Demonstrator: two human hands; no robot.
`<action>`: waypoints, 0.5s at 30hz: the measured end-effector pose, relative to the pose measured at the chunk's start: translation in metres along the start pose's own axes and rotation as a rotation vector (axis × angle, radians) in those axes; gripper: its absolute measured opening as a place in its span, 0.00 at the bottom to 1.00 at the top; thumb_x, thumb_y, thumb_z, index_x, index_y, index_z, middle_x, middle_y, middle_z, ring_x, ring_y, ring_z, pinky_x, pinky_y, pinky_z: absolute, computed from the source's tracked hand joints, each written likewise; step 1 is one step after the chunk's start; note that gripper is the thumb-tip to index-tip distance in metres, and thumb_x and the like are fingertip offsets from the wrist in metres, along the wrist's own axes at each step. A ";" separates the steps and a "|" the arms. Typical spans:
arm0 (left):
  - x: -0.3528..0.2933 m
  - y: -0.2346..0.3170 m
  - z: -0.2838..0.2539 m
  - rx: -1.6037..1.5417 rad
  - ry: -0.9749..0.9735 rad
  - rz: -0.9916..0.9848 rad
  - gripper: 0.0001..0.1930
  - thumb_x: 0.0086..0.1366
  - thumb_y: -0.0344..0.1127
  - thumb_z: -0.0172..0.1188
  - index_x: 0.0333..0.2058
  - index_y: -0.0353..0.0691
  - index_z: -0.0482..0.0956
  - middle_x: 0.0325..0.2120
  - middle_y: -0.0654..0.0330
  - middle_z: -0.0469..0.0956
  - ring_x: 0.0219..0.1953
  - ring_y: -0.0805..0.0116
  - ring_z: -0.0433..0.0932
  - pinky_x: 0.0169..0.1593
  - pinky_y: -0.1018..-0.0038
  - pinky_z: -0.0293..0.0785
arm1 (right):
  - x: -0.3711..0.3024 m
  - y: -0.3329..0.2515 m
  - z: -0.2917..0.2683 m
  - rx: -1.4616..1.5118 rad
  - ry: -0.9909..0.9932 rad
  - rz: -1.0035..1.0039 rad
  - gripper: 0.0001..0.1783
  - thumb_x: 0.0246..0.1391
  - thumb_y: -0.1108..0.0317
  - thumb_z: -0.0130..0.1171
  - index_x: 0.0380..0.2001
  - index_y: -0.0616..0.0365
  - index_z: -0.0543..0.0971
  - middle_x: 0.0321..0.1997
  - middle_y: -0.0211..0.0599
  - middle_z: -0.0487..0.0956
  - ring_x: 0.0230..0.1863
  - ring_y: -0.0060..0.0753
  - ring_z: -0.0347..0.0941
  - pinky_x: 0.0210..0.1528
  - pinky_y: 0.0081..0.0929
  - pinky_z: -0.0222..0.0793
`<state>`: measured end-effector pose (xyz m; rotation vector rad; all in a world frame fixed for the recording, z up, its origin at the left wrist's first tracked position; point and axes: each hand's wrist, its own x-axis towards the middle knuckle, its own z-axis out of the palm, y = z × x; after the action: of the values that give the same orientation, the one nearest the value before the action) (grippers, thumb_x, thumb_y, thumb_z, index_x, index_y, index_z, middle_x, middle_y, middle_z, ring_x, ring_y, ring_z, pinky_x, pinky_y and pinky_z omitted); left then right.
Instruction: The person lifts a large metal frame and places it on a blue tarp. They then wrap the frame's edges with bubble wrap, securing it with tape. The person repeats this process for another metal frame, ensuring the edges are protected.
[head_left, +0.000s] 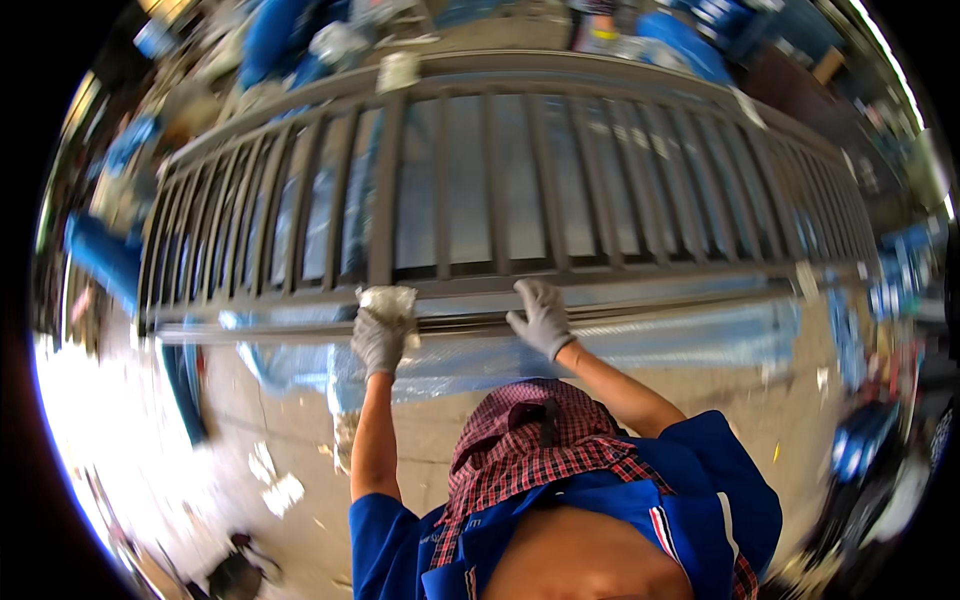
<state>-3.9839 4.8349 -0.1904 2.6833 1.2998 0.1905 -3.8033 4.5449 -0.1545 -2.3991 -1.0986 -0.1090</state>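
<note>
**Rubbing the bottom rail of a metal gate**

A big grey metal gate (480, 190) with many upright bars lies flat in front of the person. Clear plastic sheet (640, 345) is spread under its near edge, over the concrete floor (290, 430).

The left hand (378, 340), in a grey glove, has its fingers closed around a folded white pad (388, 301). It looks like a cloth or a bit of sanding paper; I cannot tell which. The pad presses on the near rail (620, 285) of the gate.

The right hand (540, 318), also gloved, holds nothing. Its fingers are spread open and rest flat on the same rail, a little to the right of the pad.

The work looks only partly done. The pad sits near the middle of the long rail, and the rail looks much the same on both sides of it. So I cannot tell which part is finished. The many bars look untouched, but that is a guess.
</note>
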 end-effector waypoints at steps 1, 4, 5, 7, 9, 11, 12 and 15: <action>-0.001 0.001 -0.006 -0.047 0.006 0.001 0.41 0.50 0.64 0.63 0.52 0.37 0.65 0.45 0.47 0.74 0.47 0.49 0.75 0.47 0.54 0.71 | -0.030 -0.002 -0.006 0.020 0.043 0.018 0.29 0.49 0.53 0.62 0.50 0.55 0.67 0.50 0.43 0.71 0.53 0.45 0.66 0.54 0.48 0.62; 0.000 -0.010 -0.001 -0.083 -0.035 0.055 0.43 0.50 0.68 0.61 0.53 0.37 0.68 0.46 0.46 0.76 0.47 0.48 0.77 0.49 0.57 0.74 | -0.122 0.025 -0.034 0.150 -0.214 0.240 0.28 0.50 0.51 0.61 0.48 0.58 0.71 0.47 0.50 0.74 0.50 0.50 0.70 0.55 0.48 0.64; 0.002 -0.006 -0.003 -0.033 -0.078 0.032 0.44 0.51 0.69 0.58 0.56 0.37 0.67 0.50 0.45 0.74 0.49 0.47 0.76 0.50 0.57 0.73 | -0.160 0.053 -0.039 0.242 -0.359 0.351 0.29 0.50 0.50 0.60 0.48 0.60 0.72 0.48 0.54 0.75 0.50 0.52 0.72 0.56 0.47 0.64; 0.010 -0.014 0.008 0.075 -0.116 -0.001 0.48 0.53 0.72 0.53 0.60 0.36 0.63 0.55 0.44 0.70 0.53 0.45 0.73 0.54 0.55 0.70 | -0.254 0.118 -0.036 0.262 -0.441 0.658 0.32 0.53 0.44 0.55 0.48 0.63 0.74 0.50 0.59 0.75 0.51 0.60 0.72 0.56 0.47 0.65; 0.012 0.002 0.003 0.181 -0.225 -0.006 0.50 0.55 0.75 0.50 0.62 0.36 0.60 0.58 0.44 0.67 0.57 0.45 0.69 0.57 0.53 0.67 | -0.376 0.184 -0.021 0.172 -0.248 0.878 0.31 0.53 0.44 0.53 0.43 0.64 0.78 0.48 0.59 0.78 0.52 0.58 0.73 0.55 0.45 0.67; 0.001 -0.001 -0.009 0.347 -0.146 -0.039 0.49 0.58 0.74 0.46 0.63 0.35 0.58 0.60 0.43 0.64 0.59 0.44 0.66 0.59 0.51 0.65 | -0.403 0.173 -0.093 0.272 -0.218 1.242 0.28 0.54 0.47 0.54 0.39 0.65 0.80 0.42 0.54 0.81 0.47 0.53 0.77 0.51 0.43 0.69; -0.003 0.017 -0.007 0.411 -0.057 -0.002 0.48 0.60 0.73 0.44 0.63 0.35 0.58 0.61 0.43 0.63 0.60 0.44 0.65 0.60 0.51 0.63 | -0.449 0.180 -0.104 0.334 -0.034 1.337 0.26 0.54 0.49 0.54 0.39 0.65 0.80 0.37 0.48 0.82 0.42 0.48 0.77 0.46 0.40 0.70; -0.028 0.093 0.016 0.366 0.318 0.156 0.41 0.66 0.66 0.45 0.62 0.33 0.61 0.60 0.42 0.64 0.62 0.44 0.63 0.61 0.53 0.63 | -0.577 0.196 -0.100 0.547 0.371 1.604 0.21 0.55 0.54 0.55 0.36 0.65 0.79 0.27 0.35 0.79 0.30 0.31 0.74 0.35 0.32 0.69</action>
<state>-3.9271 4.7544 -0.1899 3.1735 1.3136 0.4556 -4.0353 3.9919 -0.3018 -1.9336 0.9591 0.2511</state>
